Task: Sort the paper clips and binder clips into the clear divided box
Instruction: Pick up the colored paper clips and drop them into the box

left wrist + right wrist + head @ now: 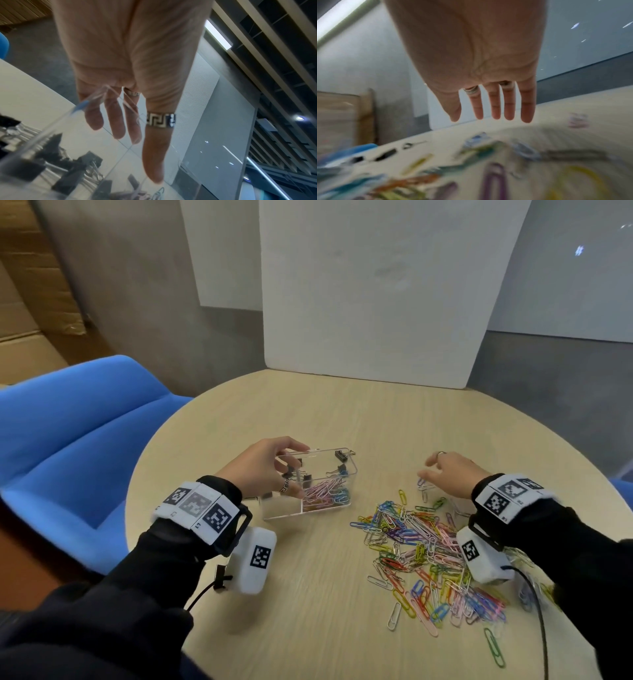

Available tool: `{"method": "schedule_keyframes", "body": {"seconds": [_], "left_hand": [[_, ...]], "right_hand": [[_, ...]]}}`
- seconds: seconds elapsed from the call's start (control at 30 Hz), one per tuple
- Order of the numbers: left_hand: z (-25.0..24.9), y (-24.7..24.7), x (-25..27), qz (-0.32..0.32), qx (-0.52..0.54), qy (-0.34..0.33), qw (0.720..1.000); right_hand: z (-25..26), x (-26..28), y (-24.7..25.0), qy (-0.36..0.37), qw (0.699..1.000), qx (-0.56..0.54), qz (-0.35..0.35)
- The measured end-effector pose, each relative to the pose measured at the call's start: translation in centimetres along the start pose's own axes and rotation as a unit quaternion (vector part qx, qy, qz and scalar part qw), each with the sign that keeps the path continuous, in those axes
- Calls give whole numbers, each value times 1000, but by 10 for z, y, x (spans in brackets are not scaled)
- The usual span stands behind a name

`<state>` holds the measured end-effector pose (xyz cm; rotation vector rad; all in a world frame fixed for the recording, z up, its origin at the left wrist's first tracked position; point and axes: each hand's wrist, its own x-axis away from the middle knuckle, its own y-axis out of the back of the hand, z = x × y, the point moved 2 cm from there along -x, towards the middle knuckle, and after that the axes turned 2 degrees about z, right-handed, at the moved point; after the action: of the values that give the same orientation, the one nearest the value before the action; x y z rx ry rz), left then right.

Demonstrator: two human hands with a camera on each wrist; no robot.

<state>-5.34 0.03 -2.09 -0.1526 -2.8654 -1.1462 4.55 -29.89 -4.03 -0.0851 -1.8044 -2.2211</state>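
Two compartments of the clear divided box [310, 510], left of frame centre, hold sorted clips: pink and blue paper clips [327, 491] in front, black binder clips [340, 455] seemingly behind. The left hand [265, 469] grasps its left end; the right hand [452, 474], fingers relaxed, hovers above the loose colourful pile [433, 559] on the round wooden table [325, 594].

— What's worn on the arms?
— Long black sleeves [589, 542], white wristbands printed with black square markers [197, 506], and a white padded camera pod [255, 559] under each wrist — thin black cables [539, 611] trail off.
— Jewellery?
— A black-and-silver meander-pattern ring [160, 120] on the left hand [263, 467]; silver bands [471, 91] on the right hand [452, 474].
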Motion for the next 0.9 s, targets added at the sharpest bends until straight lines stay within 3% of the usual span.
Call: {"method": "schedule_keyframes", "body": {"seconds": [0.07, 0.27, 0.43, 0.63, 0.9], "left_hand": [[0, 0, 0, 0, 0, 0, 1000], [1, 0, 0, 2, -2, -1, 1000], [1, 0, 0, 1, -7, 1, 1000], [1, 0, 1, 0, -13, 1, 1000], [3, -1, 1, -2, -13, 1, 1000]], "right_hand": [[2, -1, -2, -7, 999, 3, 36], [36, 18, -12, 127, 979, -15, 156], [55, 31, -11, 168, 965, 15, 200], [70, 34, -25, 200, 960, 13, 195], [60, 25, -17, 203, 970, -50, 121]]}}
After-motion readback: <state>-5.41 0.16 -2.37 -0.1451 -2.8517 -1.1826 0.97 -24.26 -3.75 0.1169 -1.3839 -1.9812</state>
